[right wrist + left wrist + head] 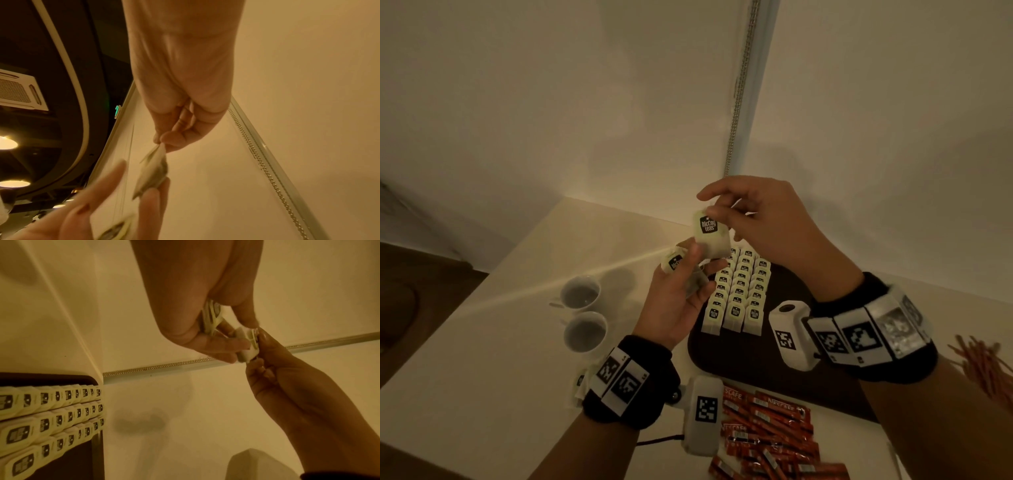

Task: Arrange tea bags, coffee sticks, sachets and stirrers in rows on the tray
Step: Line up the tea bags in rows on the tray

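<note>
My right hand (760, 219) is raised above the tray (763, 359), thumb and forefinger pinched together on the top edge of a single tea bag (710, 236), which hangs down from those fingertips. My left hand (678, 298) sits just below and to the left of them, palm up, fingers curled around a small bundle of tea bags (675, 262); its fingertips touch the lower part of the hanging bag. From the left wrist camera I see the bundle (209, 318) tucked against the palm and the single bag (249, 344) caught between both hands' fingertips. The right wrist picture is blurred, so I can only say the bag (153, 172) seems to be gripped at its upper corner.

Below my right fingers, three rows of tea bags (739, 294) lie overlapping on the left part of the tray. Towards me from the left wrist lies a loose heap of coffee sticks (770, 431) on the counter. Right of my right wrist is a scatter of stirrers (983, 363). Left of my left hand stand two cups (582, 311).
</note>
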Motion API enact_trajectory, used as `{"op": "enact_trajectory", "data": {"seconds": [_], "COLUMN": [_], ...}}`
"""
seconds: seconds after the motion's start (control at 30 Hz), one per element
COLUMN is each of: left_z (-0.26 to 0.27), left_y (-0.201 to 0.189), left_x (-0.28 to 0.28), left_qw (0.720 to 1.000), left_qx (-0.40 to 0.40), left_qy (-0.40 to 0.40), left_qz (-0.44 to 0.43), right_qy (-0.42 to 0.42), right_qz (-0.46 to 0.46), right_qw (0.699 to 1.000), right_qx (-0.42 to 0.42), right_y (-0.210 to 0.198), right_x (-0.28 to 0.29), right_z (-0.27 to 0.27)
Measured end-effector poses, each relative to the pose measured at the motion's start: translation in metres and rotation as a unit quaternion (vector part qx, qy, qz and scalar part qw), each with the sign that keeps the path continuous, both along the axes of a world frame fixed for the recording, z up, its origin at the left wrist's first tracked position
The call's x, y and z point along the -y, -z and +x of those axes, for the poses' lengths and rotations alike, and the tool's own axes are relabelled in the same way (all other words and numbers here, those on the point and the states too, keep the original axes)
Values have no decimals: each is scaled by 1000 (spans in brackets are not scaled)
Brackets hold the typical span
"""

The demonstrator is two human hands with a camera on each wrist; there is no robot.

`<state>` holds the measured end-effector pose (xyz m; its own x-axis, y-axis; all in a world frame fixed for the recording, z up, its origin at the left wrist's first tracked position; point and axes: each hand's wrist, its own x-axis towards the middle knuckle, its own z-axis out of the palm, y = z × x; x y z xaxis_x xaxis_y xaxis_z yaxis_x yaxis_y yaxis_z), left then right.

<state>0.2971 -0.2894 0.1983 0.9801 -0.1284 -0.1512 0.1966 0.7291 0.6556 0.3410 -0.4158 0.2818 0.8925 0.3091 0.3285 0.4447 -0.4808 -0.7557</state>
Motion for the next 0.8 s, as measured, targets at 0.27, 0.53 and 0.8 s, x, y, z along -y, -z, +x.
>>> {"op": "enact_trajectory", "data": {"seconds": [0.27,0.53,0.8], "left_z": [2,5,9], "left_y": [2,7,28], "left_x": [9,13,-3], "left_qw": [997,996,995], "left_qx": [25,12,-62], "left_qy": [-3,-19,-21], "left_qz": [75,82,72], "right_qy": [1,13,27], "right_qz": [16,-26,-64], "right_qw": [999,999,998], "right_qx": [-36,14,-9], "right_y": [1,2,27], "right_x": [8,10,31], "right_z": [-2,1,3]}}
